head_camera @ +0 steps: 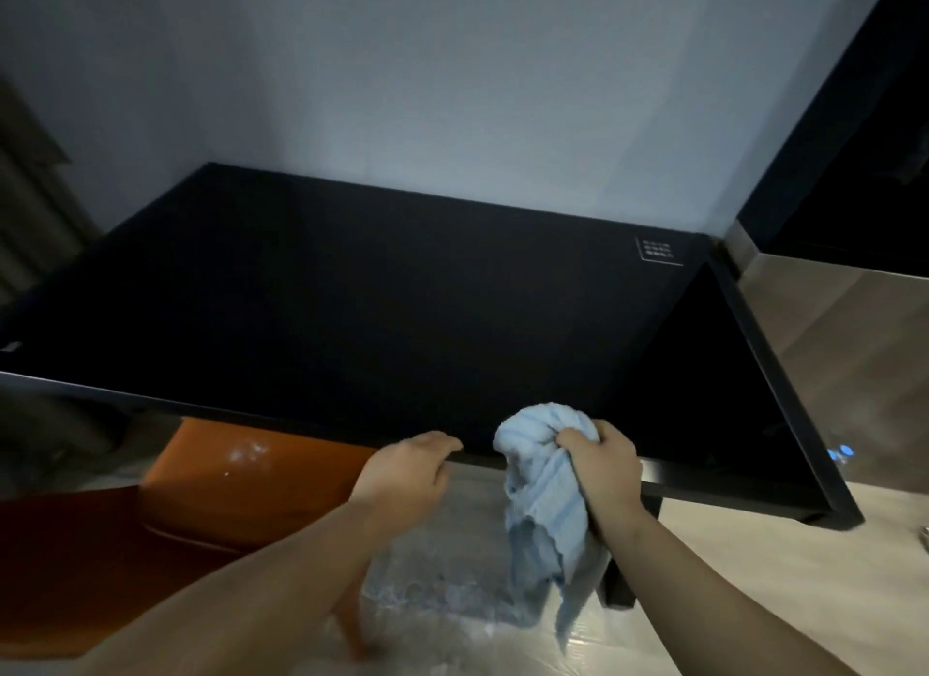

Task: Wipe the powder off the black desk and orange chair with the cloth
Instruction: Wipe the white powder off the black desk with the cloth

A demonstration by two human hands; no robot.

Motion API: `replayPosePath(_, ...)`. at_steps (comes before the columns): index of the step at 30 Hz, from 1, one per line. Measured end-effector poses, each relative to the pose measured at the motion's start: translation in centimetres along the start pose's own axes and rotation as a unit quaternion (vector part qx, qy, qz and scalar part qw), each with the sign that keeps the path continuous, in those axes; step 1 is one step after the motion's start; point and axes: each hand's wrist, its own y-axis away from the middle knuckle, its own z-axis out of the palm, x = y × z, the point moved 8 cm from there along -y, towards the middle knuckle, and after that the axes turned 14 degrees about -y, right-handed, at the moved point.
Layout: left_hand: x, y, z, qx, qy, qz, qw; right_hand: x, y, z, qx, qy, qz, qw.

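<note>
The black desk (pixel 382 293) fills the middle of the view, its top dark and free of visible powder. My right hand (pixel 603 469) grips a bunched light blue cloth (pixel 540 479) at the desk's front edge, and the cloth's tail hangs down below the edge. My left hand (pixel 407 474) rests with curled fingers against the same front edge, just left of the cloth, holding nothing. The orange chair (pixel 211 479) is tucked under the desk at the lower left, with a patch of white powder (pixel 249 451) on its seat.
White powder lies scattered on the pale floor (pixel 452 605) under my hands. A black desk leg (pixel 621 570) stands right of the hanging cloth. A grey wall (pixel 452 97) backs the desk; a dark cabinet (pixel 854 172) and steel surface stand at the right.
</note>
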Motion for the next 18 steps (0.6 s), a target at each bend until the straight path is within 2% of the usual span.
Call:
replayPosePath(4, -7.1, 1.4, -2.5, 0.042, 0.018, -0.099, 0.994, -5.1, 0.6, 5.8, -0.018, -0.035, -0.038, 0.998)
replayPosePath(6, -10.4, 2.4, -3.7, 0.071, 0.032, -0.141, 0.987, -7.3, 1.2, 10.5, -0.053, 0.074, -0.118, 0.989)
replayPosePath(7, -11.9, 3.0, -4.3, 0.091, 0.035, -0.164, 0.982, -7.8, 1.9, 13.5, -0.086, 0.151, -0.155, 0.972)
replayPosePath(8, -13.4, 3.6, -4.8, 0.114, 0.039, -0.189, 0.975, -7.6, 2.8, 16.9, -0.137, 0.236, -0.185, 0.944)
replayPosePath(11, -16.7, 5.1, -5.4, 0.167, 0.062, -0.264, 0.948, -3.7, 6.8, 25.5, -0.270, 0.462, -0.252, 0.806)
replayPosePath(14, -18.4, 5.4, -4.8, 0.165, 0.071, -0.287, 0.941, -0.2, 9.7, 28.1, -0.288, 0.570, -0.322, 0.699)
replayPosePath(16, -19.1, 5.3, -4.3, 0.141, 0.074, -0.281, 0.946, 1.6, 9.9, 27.7, -0.322, 0.616, -0.304, 0.652)
replayPosePath(18, -19.5, 5.0, -4.1, 0.119, 0.072, -0.267, 0.954, 3.6, 9.6, 25.4, -0.379, 0.714, -0.203, 0.552)
